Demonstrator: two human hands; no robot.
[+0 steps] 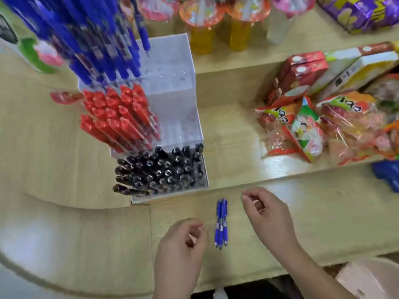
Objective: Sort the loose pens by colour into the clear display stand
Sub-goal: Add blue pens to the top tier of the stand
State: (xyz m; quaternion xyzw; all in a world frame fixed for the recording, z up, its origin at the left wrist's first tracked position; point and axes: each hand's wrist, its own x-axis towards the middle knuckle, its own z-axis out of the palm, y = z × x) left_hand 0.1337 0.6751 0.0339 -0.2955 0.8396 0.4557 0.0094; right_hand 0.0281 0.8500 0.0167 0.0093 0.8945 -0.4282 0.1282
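A clear stepped display stand stands on the wooden counter. Its back tier holds blue pens, the middle tier red pens, the front tier black pens. A small bunch of loose blue pens lies on the counter in front of the stand, between my hands. My left hand hovers just left of the bunch with loosely curled fingers, holding nothing. My right hand is to the right of the pens, fingers relaxed and curled, also holding nothing.
Snack packets and boxes pile up at the right on the counter. Yellow bottles with orange lids stand behind the stand. A blue object sits at the right edge. The counter's front edge runs close to me.
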